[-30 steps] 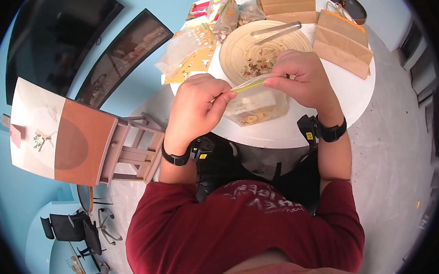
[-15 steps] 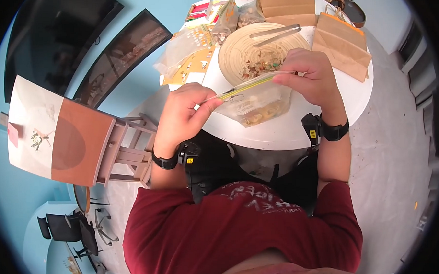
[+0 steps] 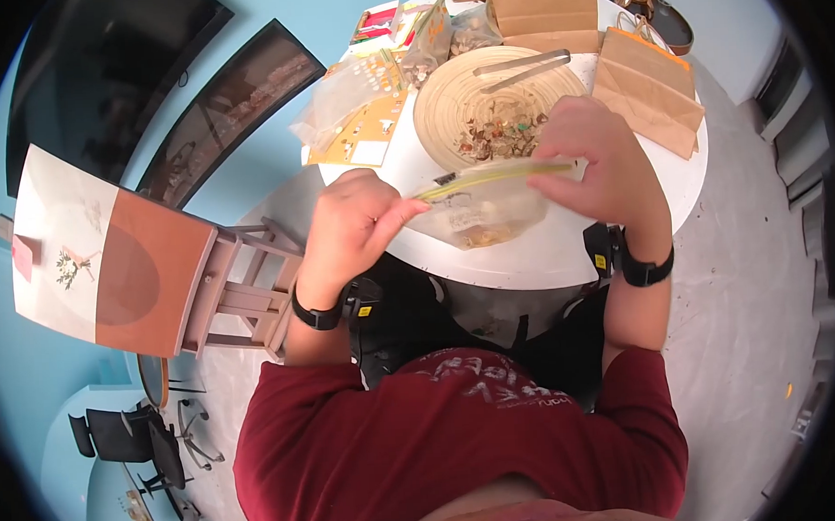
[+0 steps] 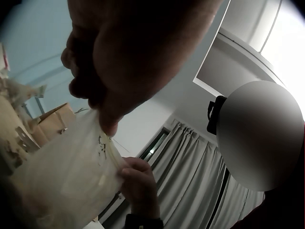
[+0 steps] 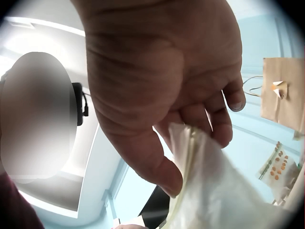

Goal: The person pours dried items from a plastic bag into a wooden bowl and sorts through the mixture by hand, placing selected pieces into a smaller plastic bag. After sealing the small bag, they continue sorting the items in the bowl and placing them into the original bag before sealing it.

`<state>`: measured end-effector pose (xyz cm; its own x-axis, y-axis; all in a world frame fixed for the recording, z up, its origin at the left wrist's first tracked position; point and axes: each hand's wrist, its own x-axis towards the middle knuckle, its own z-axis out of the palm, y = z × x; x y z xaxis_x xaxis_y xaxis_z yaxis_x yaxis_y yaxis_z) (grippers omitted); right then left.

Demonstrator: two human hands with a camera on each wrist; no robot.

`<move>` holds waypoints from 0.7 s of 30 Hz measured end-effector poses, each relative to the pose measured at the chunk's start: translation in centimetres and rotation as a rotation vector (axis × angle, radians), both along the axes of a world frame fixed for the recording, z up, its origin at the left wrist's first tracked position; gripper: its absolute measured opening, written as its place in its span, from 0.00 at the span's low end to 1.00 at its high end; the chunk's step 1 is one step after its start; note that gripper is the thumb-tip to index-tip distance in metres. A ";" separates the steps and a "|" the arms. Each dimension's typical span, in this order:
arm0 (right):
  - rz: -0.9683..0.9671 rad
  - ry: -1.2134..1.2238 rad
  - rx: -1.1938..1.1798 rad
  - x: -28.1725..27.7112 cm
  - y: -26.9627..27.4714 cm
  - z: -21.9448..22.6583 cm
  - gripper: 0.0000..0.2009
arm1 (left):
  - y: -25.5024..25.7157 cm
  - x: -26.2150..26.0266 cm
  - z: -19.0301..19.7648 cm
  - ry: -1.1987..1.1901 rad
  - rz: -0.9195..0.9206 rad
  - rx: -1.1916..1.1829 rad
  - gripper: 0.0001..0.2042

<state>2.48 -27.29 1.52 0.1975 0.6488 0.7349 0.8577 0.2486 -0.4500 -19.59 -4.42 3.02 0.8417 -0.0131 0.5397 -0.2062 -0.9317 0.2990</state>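
Note:
A clear zip bag with a yellow-green zip strip hangs between both hands over the table's near edge, pale yellowish pieces at its bottom. My left hand pinches the left end of the zip edge between thumb and fingers. At the other end my right hand has its thumb on one side of the bag's corner and its fingers on the other. In the right wrist view the bag's corner stands up between thumb and fingers. Dark print shows near the zip in the left wrist view.
Behind the bag, a round woven tray holds dried plant bits and metal tongs. Brown paper bags stand at the back and right of the white round table. More clear bags lie at left.
The left hand has moved left and down, drawing the zip edge wider. The right hand has shifted a little right and nearer the body, its thumb and fingers now wider apart at the corner.

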 end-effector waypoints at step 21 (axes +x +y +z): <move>-0.157 -0.191 -0.182 -1.7 -2.6 1.8 0.05 | 0.9 0.3 0.2 -0.036 -0.211 -0.108 0.22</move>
<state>0.79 -29.91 3.33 0.1747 0.7455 0.6432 0.9527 0.0370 -0.3016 -19.33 -3.48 3.20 0.8066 -0.1275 0.5773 -0.4054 -0.8300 0.3832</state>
